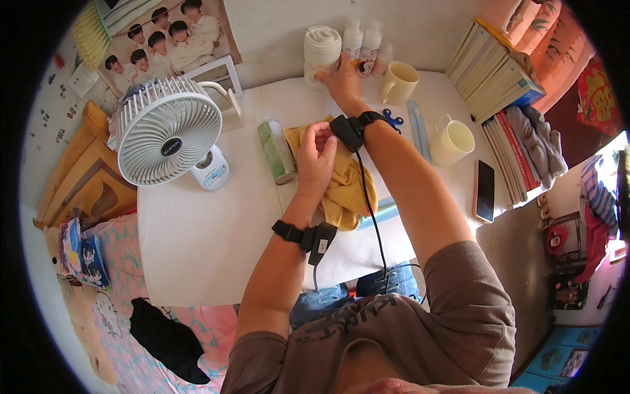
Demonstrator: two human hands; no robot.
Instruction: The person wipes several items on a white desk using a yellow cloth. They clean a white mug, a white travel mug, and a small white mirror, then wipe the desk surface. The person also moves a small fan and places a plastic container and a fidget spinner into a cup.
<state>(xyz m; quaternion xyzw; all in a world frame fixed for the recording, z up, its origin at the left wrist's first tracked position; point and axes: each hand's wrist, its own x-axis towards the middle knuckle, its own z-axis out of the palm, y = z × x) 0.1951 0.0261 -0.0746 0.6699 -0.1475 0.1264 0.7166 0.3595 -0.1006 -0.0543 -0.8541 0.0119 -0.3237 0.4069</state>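
My right hand [343,81] reaches to the back of the white table [197,246], its thumb and fingers around the lower part of a white lidded cup [322,51]. Beside that cup stand several pump bottles [369,47]. My left hand [316,152] hovers over a crumpled yellow cloth [347,184], fingers curled, with nothing visible in it. Just left of this hand a green and white spray can [276,152] lies on its side. Both wrists wear black straps with small cabled devices. A blue fidget spinner [393,119] is partly behind my right forearm.
A white fan [170,140] stands at left. Right of my right arm are two cream mugs [401,81], [453,143], a pale blue long object [418,130] and a phone [484,191]. Books [492,69] line the right edge. A picture frame [229,74] leans at the back.
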